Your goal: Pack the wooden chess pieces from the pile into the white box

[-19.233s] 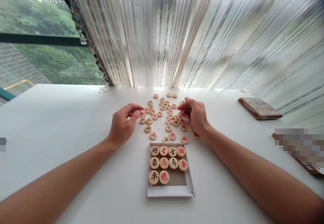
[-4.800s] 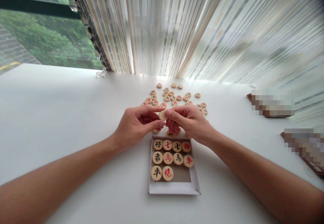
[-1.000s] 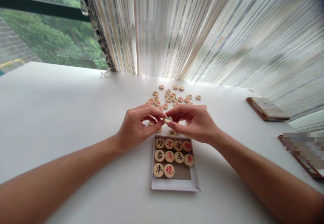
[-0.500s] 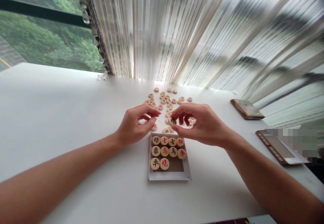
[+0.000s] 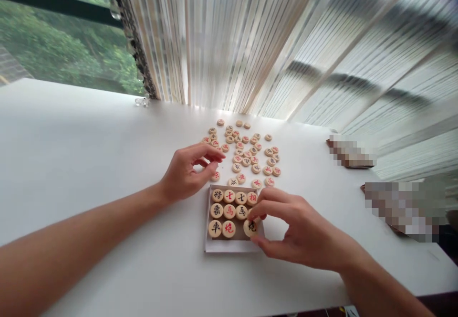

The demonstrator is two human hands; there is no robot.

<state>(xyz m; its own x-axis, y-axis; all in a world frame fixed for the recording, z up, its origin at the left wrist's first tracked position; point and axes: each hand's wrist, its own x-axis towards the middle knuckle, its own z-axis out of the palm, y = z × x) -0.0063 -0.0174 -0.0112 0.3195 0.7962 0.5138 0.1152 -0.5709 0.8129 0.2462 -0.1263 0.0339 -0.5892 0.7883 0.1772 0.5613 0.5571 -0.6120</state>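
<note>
My right hand [image 5: 296,226] pinches a round wooden Chinese chess piece [image 5: 251,227] with a black character between thumb and fingertips. This piece is at the lower right of a shallow white box [image 5: 234,246]; whether it touches the bottom I cannot tell. Rows of pieces with red and black characters lie face up in the box, among them a red-marked piece [image 5: 229,228] at the bottom row's middle. My fingers partly cover the right-hand column. Beyond the box's left corner hovers my left hand [image 5: 188,171], fingers loosely curved, thumb apart, nothing seen in it. A loose red-marked piece [image 5: 215,175] lies just beneath its thumb.
Several loose chess pieces [image 5: 246,161] are scattered behind the box on the white table [image 5: 107,164]. At the right lie two flat box-like items, largely blurred out [image 5: 397,212]. A string curtain [image 5: 229,45] hangs at the table's far edge, beside a window [image 5: 64,45].
My right hand has brought the black-marked chess piece from above the scattered pieces down into the box's lower right. My left hand has stayed nearly in place.
</note>
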